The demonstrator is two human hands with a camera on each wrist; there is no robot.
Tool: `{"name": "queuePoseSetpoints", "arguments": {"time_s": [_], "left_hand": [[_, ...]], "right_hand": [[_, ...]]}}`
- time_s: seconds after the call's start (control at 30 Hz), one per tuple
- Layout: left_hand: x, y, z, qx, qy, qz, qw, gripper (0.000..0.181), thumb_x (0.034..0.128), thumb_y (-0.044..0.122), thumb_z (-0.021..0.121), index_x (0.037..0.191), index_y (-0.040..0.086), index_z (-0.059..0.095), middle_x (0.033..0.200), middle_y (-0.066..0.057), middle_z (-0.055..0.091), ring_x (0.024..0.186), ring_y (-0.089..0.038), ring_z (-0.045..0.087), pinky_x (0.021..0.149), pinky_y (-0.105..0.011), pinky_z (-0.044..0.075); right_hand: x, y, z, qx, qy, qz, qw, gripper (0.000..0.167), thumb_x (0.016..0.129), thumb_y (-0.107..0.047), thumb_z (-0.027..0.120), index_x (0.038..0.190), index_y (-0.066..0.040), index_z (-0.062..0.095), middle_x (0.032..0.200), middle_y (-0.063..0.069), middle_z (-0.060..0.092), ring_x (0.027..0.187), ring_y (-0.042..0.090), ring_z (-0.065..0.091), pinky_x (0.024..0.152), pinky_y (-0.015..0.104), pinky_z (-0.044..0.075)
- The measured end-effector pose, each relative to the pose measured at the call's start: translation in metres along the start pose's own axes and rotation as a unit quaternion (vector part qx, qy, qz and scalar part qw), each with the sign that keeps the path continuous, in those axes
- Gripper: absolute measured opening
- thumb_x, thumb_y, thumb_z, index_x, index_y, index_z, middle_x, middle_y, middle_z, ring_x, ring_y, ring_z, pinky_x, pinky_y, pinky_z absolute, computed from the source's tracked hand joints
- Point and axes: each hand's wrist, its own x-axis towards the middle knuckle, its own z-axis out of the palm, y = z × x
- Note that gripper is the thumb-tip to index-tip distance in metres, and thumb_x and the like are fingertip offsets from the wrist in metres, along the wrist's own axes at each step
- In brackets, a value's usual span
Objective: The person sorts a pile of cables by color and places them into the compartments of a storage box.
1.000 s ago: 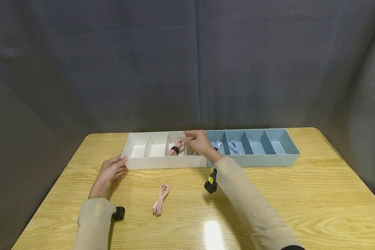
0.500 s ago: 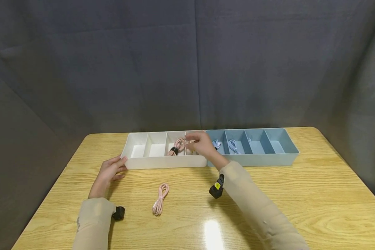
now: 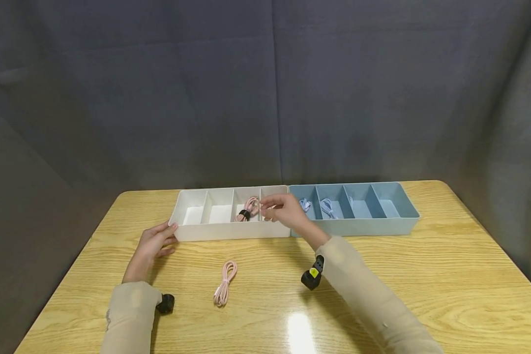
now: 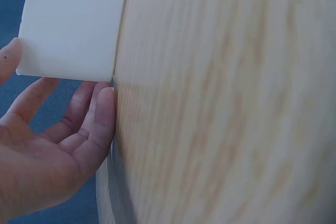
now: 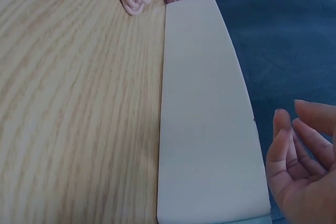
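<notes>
At the left front corner of the white divided box (image 3: pixel 230 231), my left hand (image 3: pixel 155 241) rests its thumb by the rim. Its relaxed fingers touch the box's end in the left wrist view, where the hand (image 4: pixel 58 150) shows close up. My right hand (image 3: pixel 285 214) is over the box's rightmost compartment, fingers loosely bent. Nothing shows between thumb and fingers of that hand (image 5: pixel 304 161) in the right wrist view. A coiled pink cable (image 3: pixel 247 210) with a black strap lies in the adjoining compartment. What lies beneath my right hand is mostly hidden.
A blue divided box (image 3: pixel 358 226) stands against the white box's right end, with coiled light-blue cables (image 3: pixel 327 208) in its left compartments. Another coiled pink cable (image 3: pixel 225 285) lies on the wooden table (image 3: pixel 256 314) in front. A dark curtain (image 3: pixel 203 98) hangs behind.
My right hand has drawn slightly back toward me, and its wrist and forearm have shifted right. The left hand stays at the box corner. The cable on the table has not moved.
</notes>
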Motion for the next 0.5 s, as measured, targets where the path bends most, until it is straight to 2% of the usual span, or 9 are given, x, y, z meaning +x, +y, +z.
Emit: {"name": "queuePoseSetpoints", "arguments": {"time_s": [0.17, 0.27, 0.4, 0.5], "left_hand": [[-0.003, 0.006, 0.003, 0.014, 0.012, -0.006, 0.9998, 0.071, 0.0866, 0.044, 0.058, 0.138, 0.001, 0.035, 0.090, 0.003, 0.062, 0.081, -0.007, 0.060, 0.067, -0.026, 0.053], [-0.005, 0.009, 0.003, 0.021, 0.016, -0.010, 0.9996, 0.068, 0.0880, 0.042, 0.057, 0.138, 0.002, 0.035, 0.094, 0.001, 0.062, 0.082, -0.008, 0.060, 0.069, -0.027, 0.053], [-0.003, 0.006, 0.002, 0.019, 0.012, -0.011, 0.9997, 0.072, 0.0863, 0.044, 0.058, 0.139, 0.002, 0.034, 0.095, 0.002, 0.061, 0.082, -0.007, 0.059, 0.069, -0.026, 0.053], [0.000, 0.001, 0.000, 0.009, 0.004, -0.010, 0.9999, 0.077, 0.0836, 0.047, 0.061, 0.139, 0.002, 0.033, 0.092, 0.005, 0.061, 0.080, -0.005, 0.059, 0.067, -0.025, 0.053]], "right_hand": [[-0.005, 0.000, 0.001, -0.004, -0.010, -0.015, 0.9998, 0.022, 0.084, -0.007, 0.065, 0.103, 0.004, 0.065, 0.089, 0.013, 0.066, 0.067, 0.019, 0.063, 0.058, 0.028, 0.050], [-0.009, -0.001, 0.002, 0.001, -0.016, -0.013, 0.9998, 0.020, 0.086, -0.009, 0.063, 0.103, 0.002, 0.066, 0.091, 0.014, 0.066, 0.067, 0.018, 0.063, 0.061, 0.034, 0.051], [-0.014, -0.003, 0.003, 0.007, -0.022, -0.015, 0.9996, 0.018, 0.088, -0.010, 0.061, 0.102, -0.001, 0.067, 0.092, 0.015, 0.066, 0.066, 0.016, 0.062, 0.065, 0.044, 0.051], [-0.018, -0.005, 0.004, 0.009, -0.028, -0.028, 0.9992, 0.017, 0.088, -0.009, 0.061, 0.101, 0.000, 0.067, 0.089, 0.014, 0.066, 0.066, 0.017, 0.062, 0.065, 0.045, 0.051]]}}
